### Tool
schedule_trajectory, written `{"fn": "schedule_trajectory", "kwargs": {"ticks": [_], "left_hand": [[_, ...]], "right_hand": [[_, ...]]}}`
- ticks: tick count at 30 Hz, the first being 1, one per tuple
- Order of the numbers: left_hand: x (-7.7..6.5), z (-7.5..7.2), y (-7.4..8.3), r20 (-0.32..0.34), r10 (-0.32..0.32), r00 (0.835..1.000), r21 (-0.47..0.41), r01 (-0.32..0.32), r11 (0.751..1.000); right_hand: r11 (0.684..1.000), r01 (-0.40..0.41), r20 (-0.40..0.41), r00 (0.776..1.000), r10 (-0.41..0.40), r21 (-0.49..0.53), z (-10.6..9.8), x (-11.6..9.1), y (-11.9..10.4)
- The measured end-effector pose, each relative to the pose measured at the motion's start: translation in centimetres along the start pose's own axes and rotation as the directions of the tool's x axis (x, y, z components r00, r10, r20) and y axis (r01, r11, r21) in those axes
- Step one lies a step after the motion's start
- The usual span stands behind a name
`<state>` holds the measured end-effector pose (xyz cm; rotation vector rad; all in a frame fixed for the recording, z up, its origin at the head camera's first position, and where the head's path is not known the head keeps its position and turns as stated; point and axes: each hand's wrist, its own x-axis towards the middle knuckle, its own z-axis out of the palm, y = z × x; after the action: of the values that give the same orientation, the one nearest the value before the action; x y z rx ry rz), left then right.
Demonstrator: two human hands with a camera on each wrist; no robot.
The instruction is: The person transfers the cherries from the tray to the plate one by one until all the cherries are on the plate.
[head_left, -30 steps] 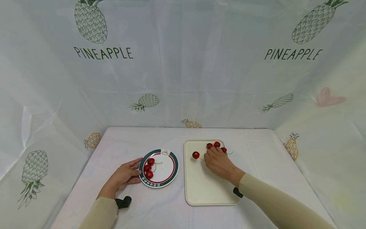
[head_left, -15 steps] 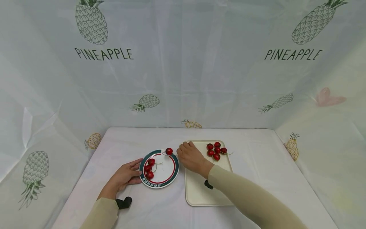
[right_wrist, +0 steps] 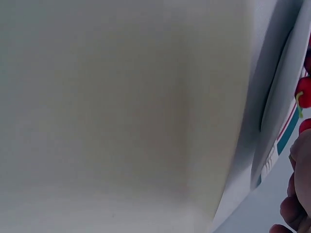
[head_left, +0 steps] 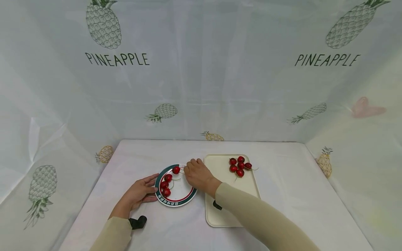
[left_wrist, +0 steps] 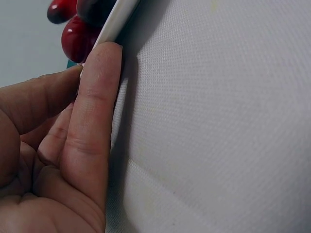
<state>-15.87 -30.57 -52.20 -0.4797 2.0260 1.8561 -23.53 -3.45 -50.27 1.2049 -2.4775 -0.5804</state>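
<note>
My left hand (head_left: pixel 137 192) grips the left rim of a white plate (head_left: pixel 183 185) with a green and red border; the left wrist view shows thumb and fingers (left_wrist: pixel 95 111) right at that rim. Three red cherries (head_left: pixel 164 185) with stems lie along the plate's left side. My right hand (head_left: pixel 198 175) is over the plate's upper right edge, fingers curled, and pinches the stem of another cherry (head_left: pixel 176 170). That cherry hangs over the upper part of the plate. In the right wrist view the curled fingers (right_wrist: pixel 303 170) show beside the cherry.
To the right of the plate lies a cream rectangular tray (head_left: pixel 216 218), partly under my right forearm. Several cherries (head_left: pixel 240 166) are bunched near its upper right corner, one stem reaching past the edge. A white cloth (head_left: pixel 282 181) covers the table, and a pineapple-print curtain (head_left: pixel 220 87) hangs behind.
My right hand picked a cherry from the bunch on the tray and carried it left by the stem, over the plate. The left hand has stayed on the plate's rim.
</note>
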Motion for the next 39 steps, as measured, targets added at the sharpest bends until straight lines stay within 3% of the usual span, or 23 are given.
{"fn": "schedule_trajectory", "kwargs": {"ticks": [25,33,39], "left_hand": [[-0.2,0.2,0.1,-0.013,-0.01,1.0,0.003,0.01,1.0],[-0.3,0.3,0.1,-0.018,-0.005,1.0,0.006,0.005,1.0],[-0.2,0.2,0.0,-0.015,0.0,1.0,0.015,0.0,1.0]], "right_hand": [[0.999,-0.006,0.059,0.998,0.004,0.035,0.9,1.1,-1.6],[0.991,-0.078,0.003,0.997,0.078,0.108,0.1,0.2,0.1],[0.981,-0.108,-0.049,0.992,0.118,0.159,0.0,-1.7,2.3]]}}
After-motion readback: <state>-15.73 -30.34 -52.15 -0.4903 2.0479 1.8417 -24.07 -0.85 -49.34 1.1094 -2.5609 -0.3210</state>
